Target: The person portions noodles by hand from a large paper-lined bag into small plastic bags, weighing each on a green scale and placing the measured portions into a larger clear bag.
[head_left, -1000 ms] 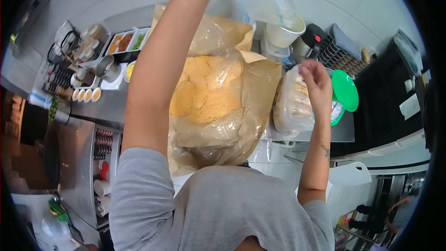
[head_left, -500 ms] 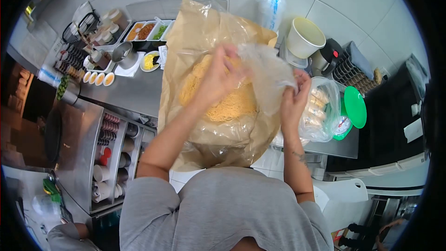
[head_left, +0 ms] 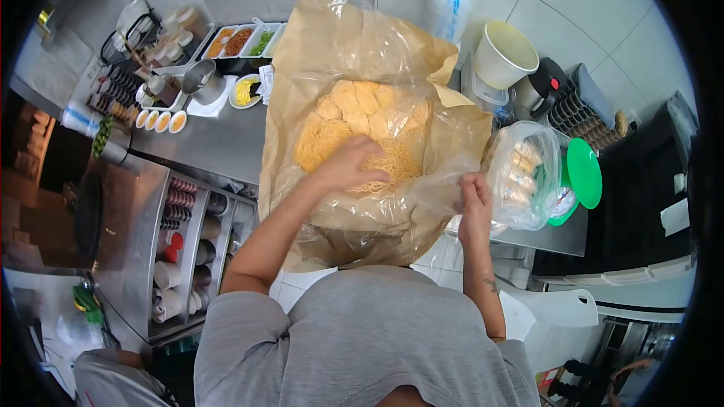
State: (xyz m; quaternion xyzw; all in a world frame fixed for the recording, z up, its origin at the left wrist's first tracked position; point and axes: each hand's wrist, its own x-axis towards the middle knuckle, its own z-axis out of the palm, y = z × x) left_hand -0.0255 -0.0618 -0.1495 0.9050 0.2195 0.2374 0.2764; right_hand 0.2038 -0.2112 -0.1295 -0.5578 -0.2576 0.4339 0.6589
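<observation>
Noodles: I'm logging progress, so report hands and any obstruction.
Left hand over noodles, contact unclear. Right hand pinching clear plastic. Noodles heaped in open brown paper. No obstruction seen.

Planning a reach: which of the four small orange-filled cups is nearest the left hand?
The rightmost cup, ending the row; the other three sit farther from the left hand.

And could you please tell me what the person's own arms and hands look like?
The left hand and right hand are bare, with no gloves visible. The arms are uncovered up to short, plain grey sleeves that match the shirt. The right forearm bears a small dark marking, perhaps a tattoo, too small to make out.
</observation>
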